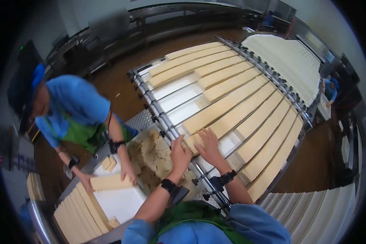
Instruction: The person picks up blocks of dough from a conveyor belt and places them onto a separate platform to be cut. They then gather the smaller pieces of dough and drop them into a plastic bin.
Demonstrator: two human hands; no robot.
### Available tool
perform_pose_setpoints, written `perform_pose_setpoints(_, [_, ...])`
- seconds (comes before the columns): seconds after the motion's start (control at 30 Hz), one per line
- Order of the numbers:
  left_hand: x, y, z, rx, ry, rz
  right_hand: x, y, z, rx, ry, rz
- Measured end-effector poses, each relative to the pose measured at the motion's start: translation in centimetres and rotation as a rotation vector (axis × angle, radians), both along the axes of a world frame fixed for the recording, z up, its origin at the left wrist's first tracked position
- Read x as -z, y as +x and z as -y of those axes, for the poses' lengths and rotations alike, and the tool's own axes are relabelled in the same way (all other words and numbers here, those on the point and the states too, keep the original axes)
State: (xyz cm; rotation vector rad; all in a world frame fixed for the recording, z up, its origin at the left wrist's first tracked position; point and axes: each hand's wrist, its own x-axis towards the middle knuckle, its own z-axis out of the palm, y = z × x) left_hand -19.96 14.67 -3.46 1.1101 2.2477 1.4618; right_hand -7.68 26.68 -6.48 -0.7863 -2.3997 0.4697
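Long pale yellow wafer strips (pixel 236 101) lie side by side in lanes on a conveyor (pixel 166 122) that runs away from me. My right hand (pixel 209 146) rests flat, fingers spread, on the near end of one strip (pixel 195 140). My left hand (pixel 179 154) grips the same near end at the conveyor's edge. Both wrists carry black bands. Below my left arm a bin of broken wafer pieces (pixel 148 156) stands beside the conveyor.
A co-worker in a blue shirt and green apron (pixel 75 114) bends on the left, both hands on a wafer strip (pixel 110 182) above a white tray (pixel 118 201) with stacked strips (pixel 75 211). More strips (pixel 288 57) lie on a far belt. Another person (pixel 330 89) stands at far right.
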Motion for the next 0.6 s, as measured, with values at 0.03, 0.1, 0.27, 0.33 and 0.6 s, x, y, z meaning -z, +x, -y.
perform_pose_setpoints(0.03, [0.2,0.0,0.1,-0.001,0.025,0.052,-0.1,-0.6,1.4,-0.111,-0.119,-0.061])
perform_pose_setpoints(0.1, [0.3,-0.6,0.7,-0.003,0.021,0.095,0.1,-1.2,2.6,-0.093,-0.04,0.015])
perform_pose_setpoints(0.27, [0.3,-0.6,4.3,-0.062,0.141,0.084,0.2,-2.4,3.7,-0.052,0.367,0.192])
perform_pose_setpoints(0.33, [0.3,-0.7,7.2,-0.097,0.107,0.11,-0.1,-2.4,4.3,-0.086,0.385,0.204])
perform_pose_setpoints(0.6, [3.7,-2.3,22.9,-0.282,-0.079,-0.113,-0.3,-2.8,5.1,-0.042,0.339,0.154])
